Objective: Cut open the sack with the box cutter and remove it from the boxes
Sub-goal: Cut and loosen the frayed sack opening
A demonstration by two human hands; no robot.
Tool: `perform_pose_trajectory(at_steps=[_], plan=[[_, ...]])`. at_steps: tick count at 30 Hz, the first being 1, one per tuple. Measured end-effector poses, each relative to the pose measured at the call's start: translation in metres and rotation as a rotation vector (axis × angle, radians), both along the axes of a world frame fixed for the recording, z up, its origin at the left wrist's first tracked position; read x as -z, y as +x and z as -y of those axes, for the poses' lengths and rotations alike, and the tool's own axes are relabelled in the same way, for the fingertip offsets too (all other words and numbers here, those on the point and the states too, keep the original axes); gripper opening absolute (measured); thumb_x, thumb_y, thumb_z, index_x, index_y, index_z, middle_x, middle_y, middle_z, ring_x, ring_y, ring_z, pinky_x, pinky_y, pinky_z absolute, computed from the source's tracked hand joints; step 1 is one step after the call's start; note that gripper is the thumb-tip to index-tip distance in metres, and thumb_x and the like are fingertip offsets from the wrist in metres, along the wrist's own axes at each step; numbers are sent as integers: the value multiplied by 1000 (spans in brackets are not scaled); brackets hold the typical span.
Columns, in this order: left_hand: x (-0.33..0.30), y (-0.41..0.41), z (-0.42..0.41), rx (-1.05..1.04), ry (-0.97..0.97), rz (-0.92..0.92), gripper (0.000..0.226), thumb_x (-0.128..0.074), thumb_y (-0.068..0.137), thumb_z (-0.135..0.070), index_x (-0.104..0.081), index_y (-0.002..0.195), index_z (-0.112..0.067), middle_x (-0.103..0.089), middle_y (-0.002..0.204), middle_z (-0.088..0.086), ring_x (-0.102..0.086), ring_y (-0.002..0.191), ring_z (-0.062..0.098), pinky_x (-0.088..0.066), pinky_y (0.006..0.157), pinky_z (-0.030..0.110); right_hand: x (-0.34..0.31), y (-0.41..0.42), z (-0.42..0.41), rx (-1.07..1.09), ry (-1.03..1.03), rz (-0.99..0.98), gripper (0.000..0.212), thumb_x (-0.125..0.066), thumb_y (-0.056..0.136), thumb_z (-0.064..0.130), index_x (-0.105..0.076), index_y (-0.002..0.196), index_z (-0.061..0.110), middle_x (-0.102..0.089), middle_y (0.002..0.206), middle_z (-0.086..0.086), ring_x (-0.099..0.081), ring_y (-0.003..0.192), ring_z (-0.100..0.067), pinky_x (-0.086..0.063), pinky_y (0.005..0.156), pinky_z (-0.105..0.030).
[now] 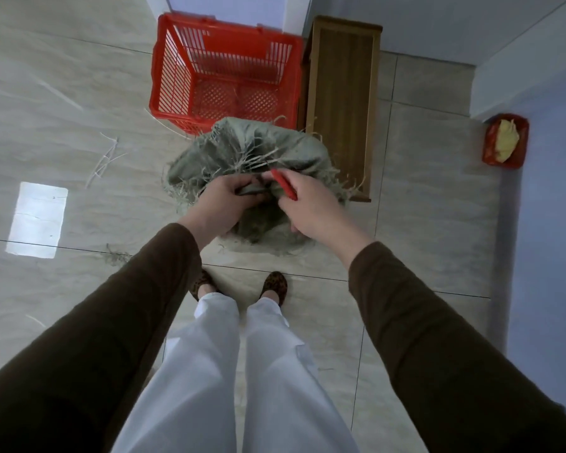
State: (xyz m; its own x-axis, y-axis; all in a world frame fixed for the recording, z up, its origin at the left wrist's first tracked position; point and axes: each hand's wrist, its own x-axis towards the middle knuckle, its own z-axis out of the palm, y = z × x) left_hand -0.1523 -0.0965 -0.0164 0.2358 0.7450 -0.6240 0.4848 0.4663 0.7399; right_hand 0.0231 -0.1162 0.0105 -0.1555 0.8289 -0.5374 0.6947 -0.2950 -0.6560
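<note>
A grey-green woven sack [242, 148] with frayed, stringy edges sits bunched on the tiled floor just ahead of my feet. It covers whatever is underneath, so no boxes show. My left hand [224, 201] grips a fold of the sack's near side. My right hand [311, 204] holds a red box cutter [283, 184], its tip pointing up and left into the sack fabric close to my left hand's fingers.
A red plastic basket [224, 73] stands behind the sack, beside a low wooden bench [342, 93] along the wall. A small red tray with yellow cloth [505, 140] lies by the right wall. Loose straw-like fibres [107, 158] litter the floor at left.
</note>
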Motion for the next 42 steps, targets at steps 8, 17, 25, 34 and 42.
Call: perform_pose_trajectory(at_steps=[8,17,25,34,42], plan=[[1,-26,4,-31,-84,121,22,-58,105,-8,-69,90,-20,-70,84,5,-69,70,19,-56,69,34,26,15,-12,-94,88,248,8,-68,96,26,-68,101,20,-67,95,2,-65,89,-24,-53,78,-41],[-9,-4,10,441,735,-667,27,-66,83,-30,-66,110,-27,-67,118,-4,-54,119,31,-33,105,50,17,45,-19,11,29,41,12,-69,97,27,-66,107,30,-64,81,5,-63,69,-19,-55,70,-43],[13,-16,13,300,364,-813,82,-71,85,-10,-35,156,-30,-26,162,19,-29,146,47,-37,116,63,8,73,-17,79,-282,100,18,-72,92,27,-70,108,19,-58,68,1,-51,49,-13,-43,52,-33],[-14,13,5,296,723,-328,72,-48,82,24,-62,144,-11,-75,125,15,-59,116,39,-52,95,53,20,34,-15,125,204,217,104,-83,79,49,-17,159,40,-35,166,-1,-59,124,-17,-44,93,-28],[-10,-51,15,55,817,-682,32,-53,79,1,-81,87,-12,-64,129,14,-51,120,47,-43,89,47,22,46,-44,694,-193,-339,21,-74,92,29,-68,106,14,-57,64,6,-42,42,-7,-31,40,-24]])
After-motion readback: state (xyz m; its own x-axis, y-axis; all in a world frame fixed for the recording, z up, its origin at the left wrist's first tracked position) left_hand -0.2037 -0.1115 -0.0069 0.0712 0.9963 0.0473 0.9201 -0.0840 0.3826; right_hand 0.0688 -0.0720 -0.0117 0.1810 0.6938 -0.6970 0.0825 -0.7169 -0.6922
